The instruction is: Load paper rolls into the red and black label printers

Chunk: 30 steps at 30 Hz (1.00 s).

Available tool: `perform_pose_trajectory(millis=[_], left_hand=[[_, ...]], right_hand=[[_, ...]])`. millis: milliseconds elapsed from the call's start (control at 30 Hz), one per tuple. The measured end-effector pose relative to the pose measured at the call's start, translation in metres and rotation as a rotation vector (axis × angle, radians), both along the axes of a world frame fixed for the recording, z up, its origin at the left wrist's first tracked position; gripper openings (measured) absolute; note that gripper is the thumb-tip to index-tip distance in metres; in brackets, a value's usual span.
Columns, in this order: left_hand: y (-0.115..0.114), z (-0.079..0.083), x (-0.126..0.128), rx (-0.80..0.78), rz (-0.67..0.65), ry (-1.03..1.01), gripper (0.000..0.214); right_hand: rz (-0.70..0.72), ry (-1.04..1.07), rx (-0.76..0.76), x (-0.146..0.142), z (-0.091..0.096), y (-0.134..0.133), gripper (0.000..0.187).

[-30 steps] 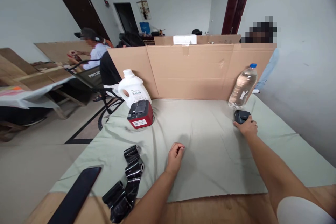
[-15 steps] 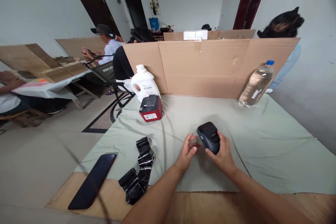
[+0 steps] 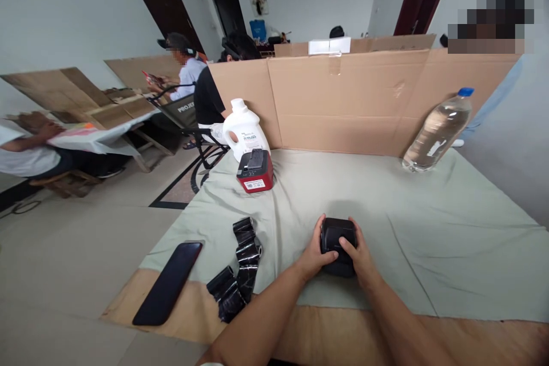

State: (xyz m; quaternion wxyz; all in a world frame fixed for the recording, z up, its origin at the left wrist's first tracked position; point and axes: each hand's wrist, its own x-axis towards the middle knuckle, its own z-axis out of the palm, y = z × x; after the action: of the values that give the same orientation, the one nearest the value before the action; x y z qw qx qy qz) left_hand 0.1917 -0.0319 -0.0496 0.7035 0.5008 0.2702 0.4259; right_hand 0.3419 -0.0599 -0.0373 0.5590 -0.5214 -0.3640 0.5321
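Both hands grip a small black boxy device that looks like a portable label printer point(image 3: 337, 232), held over the green cloth. My left hand point(image 3: 315, 256) is closed along its left side, with the thumb lying across the near face. On the opposite side my right hand point(image 3: 362, 258) wraps the edge, its thumb resting on top. The printer's underside is hidden. Left of my forearm lies a chain of shiny black rolls point(image 3: 246, 257). A red and black box-like device point(image 3: 256, 171) with a white label sits farther back.
A white jug point(image 3: 244, 130) stands behind the red device. At the back right is a clear bottle point(image 3: 438, 134) with a blue cap. A cardboard screen point(image 3: 343, 106) borders the far edge. A dark flat slab point(image 3: 168, 283) lies front left. Other people sit beyond the table.
My left hand has joined my right on the printer, which has turned and come nearer to me. The camera view has shifted slightly, so the table's contents appear farther right.
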Motion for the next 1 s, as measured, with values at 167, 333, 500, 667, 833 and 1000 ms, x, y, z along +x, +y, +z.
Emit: perform_pose_trajectory(millis=[167, 333, 500, 667, 833, 1000], left_hand=[[0.005, -0.003, 0.000, -0.105, 0.002, -0.035, 0.090], [0.012, -0.003, -0.001, -0.336, 0.012, -0.035, 0.066], [0.015, 0.000, -0.005, -0.341, -0.017, -0.019, 0.065], [0.017, 0.006, -0.004, -0.375, 0.009, -0.006, 0.068], [0.016, 0.009, -0.003, -0.387, 0.045, 0.026, 0.067], [0.016, 0.006, -0.004, -0.354, 0.037, 0.098, 0.060]], right_hand=[[0.047, 0.158, -0.075, 0.007, -0.005, 0.001, 0.082], [0.150, 0.302, -0.147, 0.018, 0.001, 0.007, 0.084], [0.162, 0.252, -0.138, 0.020, -0.002, 0.009, 0.083], [0.189, 0.125, -0.063, 0.021, -0.012, 0.009, 0.102], [0.284, 0.042, 0.031, 0.030, -0.013, 0.009, 0.108], [0.270, -0.063, 0.058, 0.040, -0.003, 0.010, 0.081]])
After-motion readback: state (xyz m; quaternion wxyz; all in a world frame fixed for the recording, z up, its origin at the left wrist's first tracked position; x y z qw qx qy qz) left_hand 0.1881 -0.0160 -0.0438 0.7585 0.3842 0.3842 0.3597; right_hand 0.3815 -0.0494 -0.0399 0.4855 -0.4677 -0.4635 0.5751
